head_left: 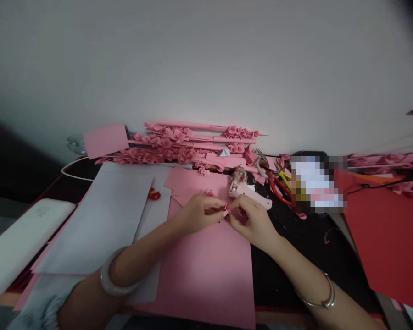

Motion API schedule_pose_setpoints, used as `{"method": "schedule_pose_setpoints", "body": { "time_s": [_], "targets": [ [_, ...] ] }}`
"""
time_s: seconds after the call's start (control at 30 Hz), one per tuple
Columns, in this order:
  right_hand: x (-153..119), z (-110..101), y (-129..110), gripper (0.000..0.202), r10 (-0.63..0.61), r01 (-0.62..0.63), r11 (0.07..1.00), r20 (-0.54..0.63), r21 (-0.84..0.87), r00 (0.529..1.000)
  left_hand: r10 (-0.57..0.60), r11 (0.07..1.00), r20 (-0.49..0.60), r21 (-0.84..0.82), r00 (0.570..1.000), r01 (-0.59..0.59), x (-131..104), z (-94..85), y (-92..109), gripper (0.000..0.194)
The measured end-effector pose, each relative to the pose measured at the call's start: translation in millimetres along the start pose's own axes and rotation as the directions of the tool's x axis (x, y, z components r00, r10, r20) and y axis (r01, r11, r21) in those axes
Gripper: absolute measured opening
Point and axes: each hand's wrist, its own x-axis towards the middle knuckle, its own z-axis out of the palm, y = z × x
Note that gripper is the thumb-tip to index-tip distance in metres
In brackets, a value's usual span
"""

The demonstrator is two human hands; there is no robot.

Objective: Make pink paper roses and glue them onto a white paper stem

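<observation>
Between the fingertips of both hands is a small folded piece of pink-red paper (226, 209), too small to make out its exact shape. My left hand (195, 213) pinches it from the left, thumb and forefinger together. From the other side my right hand (253, 223) closes its thumb and forefinger at the paper's right edge. Both hands hover over large pink paper sheets (209, 275). Just beyond the fingers lie a small pink paper rose (209, 192) and a pale pink glue gun (251, 196).
Rows of pink paper roses (158, 156) line the wall. White sheets (92, 220) and a white oblong case (24, 238) lie left. Red-handled scissors (278, 190), yellow-handled pliers (285, 179), a pixelated phone (316, 183) and red paper (385, 238) are right.
</observation>
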Motion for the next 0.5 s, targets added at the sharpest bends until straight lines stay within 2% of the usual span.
{"method": "schedule_pose_setpoints", "body": {
  "time_s": [0.5],
  "targets": [
    [-0.8, 0.0, 1.7, 0.011, -0.019, 0.019, 1.000, 0.014, 0.009, 1.000, 0.015, 0.996, 0.045, 0.083, 0.999, -0.018, -0.5, -3.3, 3.0, 0.015]
  ]
}}
